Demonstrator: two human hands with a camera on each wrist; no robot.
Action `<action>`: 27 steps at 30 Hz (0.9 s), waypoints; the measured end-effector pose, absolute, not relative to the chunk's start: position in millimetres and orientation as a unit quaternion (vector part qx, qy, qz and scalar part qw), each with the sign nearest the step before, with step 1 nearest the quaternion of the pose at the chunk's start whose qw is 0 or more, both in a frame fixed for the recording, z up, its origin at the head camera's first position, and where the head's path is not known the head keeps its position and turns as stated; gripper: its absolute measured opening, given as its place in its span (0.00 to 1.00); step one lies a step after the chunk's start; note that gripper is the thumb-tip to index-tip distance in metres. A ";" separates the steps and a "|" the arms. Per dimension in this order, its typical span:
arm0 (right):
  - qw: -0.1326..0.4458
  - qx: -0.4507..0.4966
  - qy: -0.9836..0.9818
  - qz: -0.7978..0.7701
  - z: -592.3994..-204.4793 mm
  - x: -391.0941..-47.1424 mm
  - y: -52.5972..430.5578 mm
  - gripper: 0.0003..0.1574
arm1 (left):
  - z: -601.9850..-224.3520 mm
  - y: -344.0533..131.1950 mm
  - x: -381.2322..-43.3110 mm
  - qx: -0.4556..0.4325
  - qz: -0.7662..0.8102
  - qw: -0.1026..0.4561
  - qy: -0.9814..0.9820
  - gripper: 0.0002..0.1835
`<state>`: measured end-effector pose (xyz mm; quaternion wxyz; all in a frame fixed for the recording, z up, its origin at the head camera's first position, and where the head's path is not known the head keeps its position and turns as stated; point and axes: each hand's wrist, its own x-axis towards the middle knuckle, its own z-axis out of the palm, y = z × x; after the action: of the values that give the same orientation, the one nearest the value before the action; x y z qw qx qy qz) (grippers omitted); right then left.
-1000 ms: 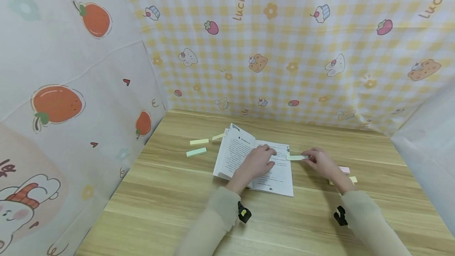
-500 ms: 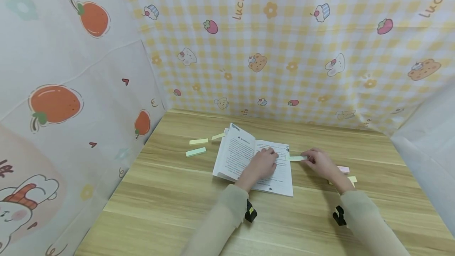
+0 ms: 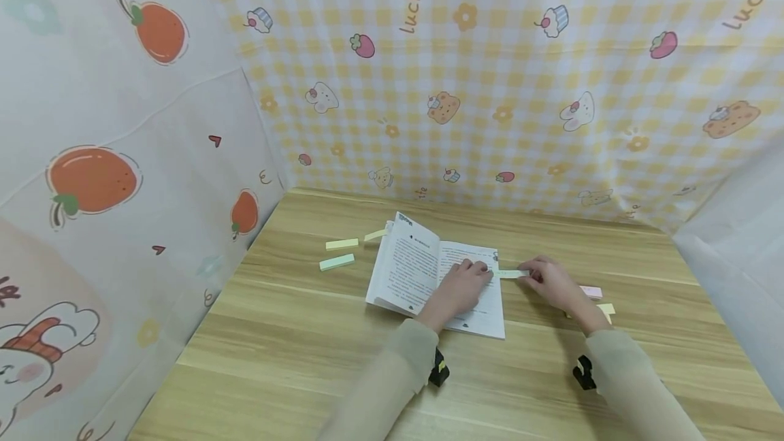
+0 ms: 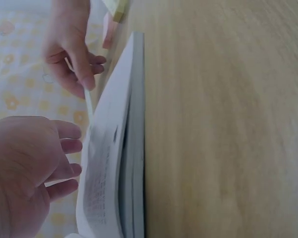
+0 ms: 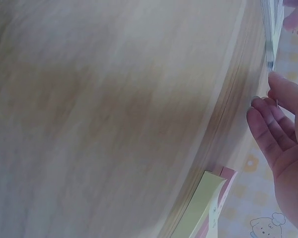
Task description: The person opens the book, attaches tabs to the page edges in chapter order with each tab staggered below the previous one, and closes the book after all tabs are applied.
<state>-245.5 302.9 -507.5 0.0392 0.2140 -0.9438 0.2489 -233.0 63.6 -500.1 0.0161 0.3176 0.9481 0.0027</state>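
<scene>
An open book (image 3: pixel 412 267) lies on the table, its left pages raised and its right page flat. Across the right page rests my left hand (image 3: pixel 458 291), its loosely bent fingertips by the page's outer edge. From that edge a pale green sticky strip (image 3: pixel 510 274) sticks out. My right hand (image 3: pixel 550 283) pinches the strip's outer end between thumb and fingers. In the left wrist view the strip (image 4: pixel 89 105) runs from the page to the right hand (image 4: pixel 72 52). A yellow tab (image 3: pixel 376 235) pokes out on the book's left side.
Left of the book lie a yellow sticky-note pad (image 3: pixel 341 244) and a green pad (image 3: pixel 337 262). Beside the right wrist are a pink pad (image 3: pixel 591 292) and a yellow pad (image 3: pixel 606 309). A patterned cloth (image 3: pixel 478 87) hangs behind the wooden table (image 3: pixel 269 332).
My left hand has slid rightward over the page to the strip's inner end. The right hand keeps its pinch on the strip and has hardly moved.
</scene>
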 end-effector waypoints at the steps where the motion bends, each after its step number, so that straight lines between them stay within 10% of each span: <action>1: 0.039 0.215 -0.944 0.249 -507.5 -245.4 302.7 0.14 | -501.3 65.3 -232.4 0.318 -0.007 0.014 0.948 0.26; 27: 0.030 0.204 -0.945 0.255 -509.8 -244.5 304.0 0.15 | -509.8 80.0 -228.7 0.276 -0.071 -0.012 0.959 0.26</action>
<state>-244.5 304.0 -509.8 0.0304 0.2042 -0.9448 0.2545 -228.7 80.0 -509.8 -0.0117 0.2757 0.9585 -0.0713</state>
